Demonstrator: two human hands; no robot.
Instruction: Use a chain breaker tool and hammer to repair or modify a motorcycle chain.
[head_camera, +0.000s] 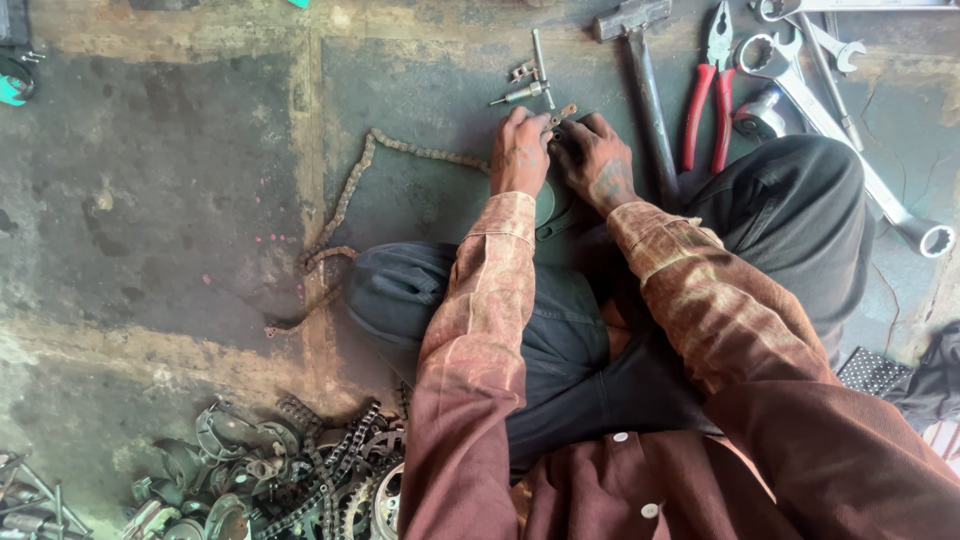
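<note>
My left hand (520, 152) and my right hand (596, 160) are close together on the concrete floor, both gripping one end of a rusty drive chain (345, 200). The chain curves away to the left and back toward my knee. A short link piece (562, 116) sticks up between my fingertips. Under my hands lies a dark round metal part (550, 212), mostly hidden. Just beyond my fingers lie a small bolt (520, 94) and a thin metal rod (541, 62).
A hammer (645, 80), red-handled pliers (708, 95) and several spanners (830, 95) lie at the upper right. A heap of old chains and sprockets (290, 475) sits at the lower left. My crossed legs (480, 290) fill the middle.
</note>
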